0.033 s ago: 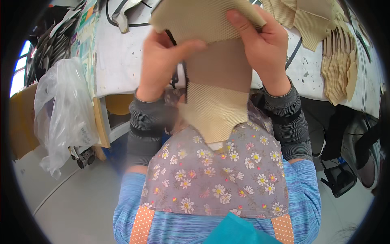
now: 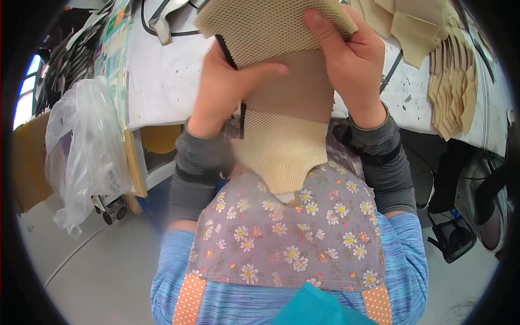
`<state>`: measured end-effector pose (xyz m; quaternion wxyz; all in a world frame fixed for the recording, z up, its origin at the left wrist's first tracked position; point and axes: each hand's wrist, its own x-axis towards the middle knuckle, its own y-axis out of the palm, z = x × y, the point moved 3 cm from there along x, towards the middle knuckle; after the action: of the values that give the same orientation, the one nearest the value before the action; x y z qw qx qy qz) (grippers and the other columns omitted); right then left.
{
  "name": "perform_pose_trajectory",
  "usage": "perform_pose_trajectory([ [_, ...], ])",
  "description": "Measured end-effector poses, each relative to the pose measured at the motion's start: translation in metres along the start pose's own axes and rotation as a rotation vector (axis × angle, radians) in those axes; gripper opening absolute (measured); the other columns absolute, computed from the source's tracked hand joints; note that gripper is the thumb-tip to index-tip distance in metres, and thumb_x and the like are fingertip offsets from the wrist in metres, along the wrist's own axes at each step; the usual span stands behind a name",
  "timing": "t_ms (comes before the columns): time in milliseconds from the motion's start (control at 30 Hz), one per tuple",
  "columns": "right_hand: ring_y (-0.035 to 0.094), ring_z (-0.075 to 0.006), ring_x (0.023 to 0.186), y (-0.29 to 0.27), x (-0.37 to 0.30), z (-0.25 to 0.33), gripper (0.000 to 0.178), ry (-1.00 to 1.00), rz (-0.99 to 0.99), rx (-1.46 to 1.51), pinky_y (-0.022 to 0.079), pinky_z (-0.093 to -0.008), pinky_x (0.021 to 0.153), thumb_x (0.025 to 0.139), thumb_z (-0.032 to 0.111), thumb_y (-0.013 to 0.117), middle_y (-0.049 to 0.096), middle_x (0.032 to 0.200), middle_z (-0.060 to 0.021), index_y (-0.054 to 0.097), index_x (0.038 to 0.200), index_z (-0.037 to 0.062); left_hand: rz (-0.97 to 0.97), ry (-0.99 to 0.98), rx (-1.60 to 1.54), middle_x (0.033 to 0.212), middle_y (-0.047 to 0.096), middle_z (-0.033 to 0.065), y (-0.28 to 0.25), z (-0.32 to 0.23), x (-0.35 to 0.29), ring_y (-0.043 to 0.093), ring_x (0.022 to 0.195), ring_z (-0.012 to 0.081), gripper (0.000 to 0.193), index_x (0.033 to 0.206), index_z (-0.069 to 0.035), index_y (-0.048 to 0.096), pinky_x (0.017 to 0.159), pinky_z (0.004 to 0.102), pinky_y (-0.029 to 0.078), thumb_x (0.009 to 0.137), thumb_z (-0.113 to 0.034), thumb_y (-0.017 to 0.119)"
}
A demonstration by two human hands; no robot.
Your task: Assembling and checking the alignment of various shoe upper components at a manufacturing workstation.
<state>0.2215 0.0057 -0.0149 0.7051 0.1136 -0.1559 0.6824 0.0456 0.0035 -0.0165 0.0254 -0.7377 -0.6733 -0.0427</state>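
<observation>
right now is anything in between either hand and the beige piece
Nothing visible stands between them: the right hand grips the piece at its upper right corner, and the left hand is at its dark edge, thumb over the brown band, fingers mostly hidden.

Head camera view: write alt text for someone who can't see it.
A person's left hand and right hand hold a beige mesh fabric piece with a brown band, partly over a floral apron. More beige pieces lie on a white table.
</observation>
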Motion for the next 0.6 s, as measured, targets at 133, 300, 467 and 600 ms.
perform_pose_trajectory([
  [133,0.065,-0.012,0.079,-0.003,0.002,-0.003,0.028,0.227,0.091,0.419,0.051,-0.0256,0.069,0.082,0.015,0.074,0.07,0.089,-0.007,0.066,0.105,0.0006,0.019,-0.048,-0.002,0.095,0.069,0.007,0.002,-0.005,-0.004,0.064,0.084,0.0138,0.033,0.105,0.002,0.063,0.077,0.0265,0.052,0.076,-0.003,0.078],
  [300,0.066,-0.0124,0.084,-0.003,-0.015,-0.01,0.034,0.207,0.272,0.089,0.053,-0.0252,0.072,0.082,0.02,0.076,0.071,0.096,-0.0075,0.066,0.108,0.0002,-0.031,0.028,0.13,0.092,0.07,0.0058,-0.001,-0.008,0.0,0.064,0.079,0.0113,0.027,0.101,0.002,0.066,0.071,0.0242,0.052,0.08,-0.01,0.078],
  [467,0.065,-0.0112,0.079,-0.002,-0.009,0.003,0.033,0.144,0.055,0.075,0.052,-0.0247,0.069,0.084,0.026,0.075,0.071,0.088,-0.0062,0.068,0.102,-0.0004,-0.074,0.01,-0.099,0.091,0.07,0.0057,0.003,-0.009,0.001,0.065,0.079,0.011,0.024,0.099,0.001,0.066,0.069,0.024,0.052,0.082,-0.011,0.077],
  [600,0.063,-0.0087,0.078,-0.011,-0.006,-0.008,0.031,0.372,0.058,0.176,0.05,-0.0228,0.068,0.089,0.029,0.07,0.07,0.086,-0.0051,0.069,0.101,0.0001,0.093,0.036,0.027,0.094,0.07,0.0067,-0.003,-0.007,0.005,0.065,0.08,0.0121,0.028,0.104,0.002,0.064,0.07,0.0247,0.052,0.082,-0.01,0.076],
])
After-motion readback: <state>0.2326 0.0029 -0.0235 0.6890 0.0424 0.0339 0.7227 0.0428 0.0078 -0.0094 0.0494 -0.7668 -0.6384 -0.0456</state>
